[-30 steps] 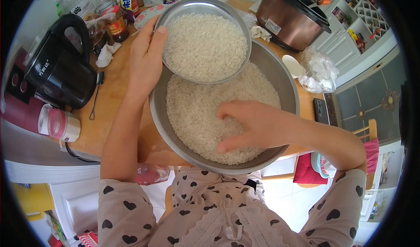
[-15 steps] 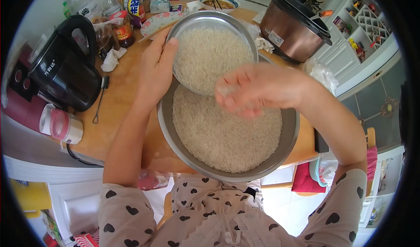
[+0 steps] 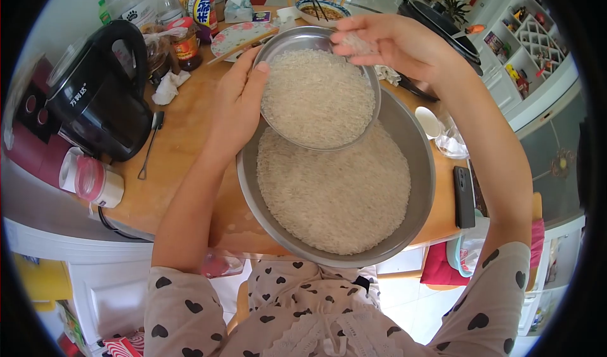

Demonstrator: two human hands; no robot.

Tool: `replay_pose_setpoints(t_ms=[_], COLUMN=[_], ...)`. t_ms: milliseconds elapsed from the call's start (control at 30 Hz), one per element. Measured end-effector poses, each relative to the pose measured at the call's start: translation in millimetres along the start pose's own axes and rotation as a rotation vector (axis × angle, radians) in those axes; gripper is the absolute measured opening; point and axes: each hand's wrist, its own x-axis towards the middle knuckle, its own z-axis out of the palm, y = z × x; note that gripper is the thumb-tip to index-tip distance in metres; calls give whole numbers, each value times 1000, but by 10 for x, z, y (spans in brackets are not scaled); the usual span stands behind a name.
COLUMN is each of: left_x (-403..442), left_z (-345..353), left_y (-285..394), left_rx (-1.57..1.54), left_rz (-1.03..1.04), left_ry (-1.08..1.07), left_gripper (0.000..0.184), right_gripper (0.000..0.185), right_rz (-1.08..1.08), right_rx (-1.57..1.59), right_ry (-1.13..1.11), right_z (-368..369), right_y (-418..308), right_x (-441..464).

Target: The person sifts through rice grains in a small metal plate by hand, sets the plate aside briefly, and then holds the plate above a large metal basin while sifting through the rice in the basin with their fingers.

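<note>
My left hand [image 3: 239, 101] grips the left rim of a small metal bowl [image 3: 292, 43], thumb on the edge. White rice [image 3: 319, 98] fills much of this bowl, which sits over the far part of a large metal basin [image 3: 422, 161]. More rice [image 3: 335, 196] covers the basin's bottom in a broad layer, partly hidden under the bowl. My right hand [image 3: 389, 46] is raised at the bowl's far right rim, its fingers apart and slightly curled. Some whitish grains seem to lie on its palm and fingers.
A black electric kettle [image 3: 95, 101] and a pink-lidded jar [image 3: 100, 183] stand at left, near a thin long-handled tool [image 3: 150, 143]. Behind are a floral board [image 3: 237, 37] and a soup bowl [image 3: 321, 10] with chopsticks. A phone [image 3: 463, 197] lies right, a cooker [image 3: 436, 25] beyond.
My right hand has moved up and away from over the basin to the small bowl's far right rim, its fingers spreading. The small bowl has shifted slightly right and nearer, still in my left hand.
</note>
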Motion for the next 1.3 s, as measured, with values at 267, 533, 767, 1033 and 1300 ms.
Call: replay_pose_setpoints(t_ms=[267, 533, 767, 1033, 1300], left_x=[13, 19, -9, 2, 19], left_z=[31, 23, 12, 19, 36], left_y=[-56, -51, 13, -69, -137], left_rx=[15, 26, -6, -34, -75], left_rz=[72, 63, -18, 54, 60], left_ry=[54, 39, 8, 46, 62], left_gripper=[37, 37, 42, 39, 37], right_gripper=[30, 41, 48, 42, 49], right_rz=[107, -152, -79, 226, -19], right_rx=[-63, -104, -128, -573, -823], right_ry=[-199, -146, -157, -509, -327], right_z=[135, 141, 23, 38, 532], right_y=[-63, -75, -64, 67, 877], right_x=[-225, -104, -330, -754, -852])
